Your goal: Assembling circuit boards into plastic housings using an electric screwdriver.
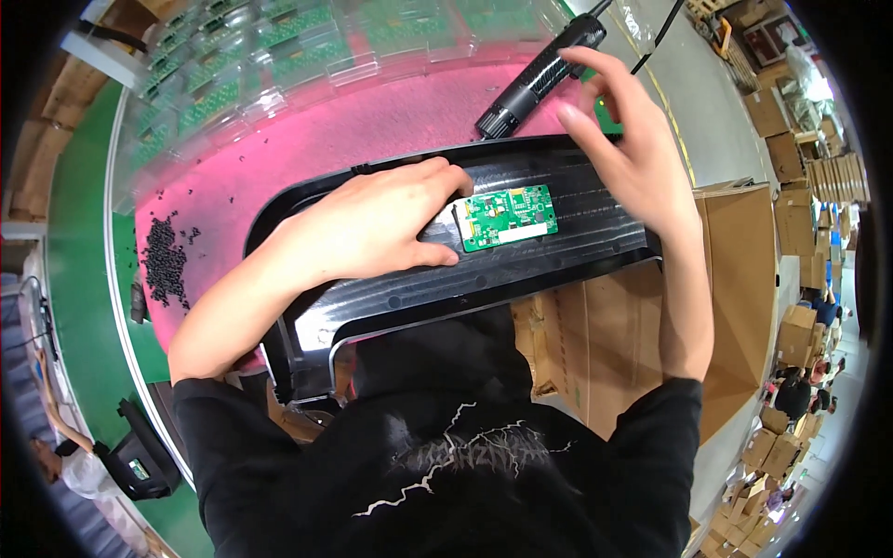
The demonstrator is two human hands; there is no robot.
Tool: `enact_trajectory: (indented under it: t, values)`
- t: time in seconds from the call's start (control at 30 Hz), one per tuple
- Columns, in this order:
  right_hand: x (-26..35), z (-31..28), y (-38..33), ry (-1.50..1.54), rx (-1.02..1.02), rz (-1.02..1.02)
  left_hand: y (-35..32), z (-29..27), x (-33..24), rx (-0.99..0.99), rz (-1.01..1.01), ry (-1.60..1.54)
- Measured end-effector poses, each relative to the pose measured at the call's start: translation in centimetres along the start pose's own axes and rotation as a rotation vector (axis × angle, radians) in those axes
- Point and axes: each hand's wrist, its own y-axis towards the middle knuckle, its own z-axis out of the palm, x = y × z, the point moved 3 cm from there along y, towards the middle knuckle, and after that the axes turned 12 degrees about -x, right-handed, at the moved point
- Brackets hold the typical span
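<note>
A long black plastic housing (409, 298) lies across the pink mat in front of me. A small green circuit board (507, 217) sits on its upper face. My left hand (377, 223) rests on the housing with fingertips touching the board's left edge. My right hand (623, 149) hovers above the housing's right end, fingers spread and slightly curled, holding nothing. A black electric screwdriver (539, 79) lies on the mat just left of the right hand's fingertips, apart from them.
Clear plastic trays of green circuit boards (279, 46) line the far side of the pink mat (307, 149). A heap of small black screws (166, 260) lies at the left. Open cardboard boxes (744, 270) stand to the right; other people work at the lower right.
</note>
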Motion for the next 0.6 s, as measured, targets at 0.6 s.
enact_trajectory:
  t: [0.6]
  values:
    - [3.1,1.1,3.2,1.205,-0.432,0.199,-0.8,-0.5,0.1,-0.088,0.037,-0.162]
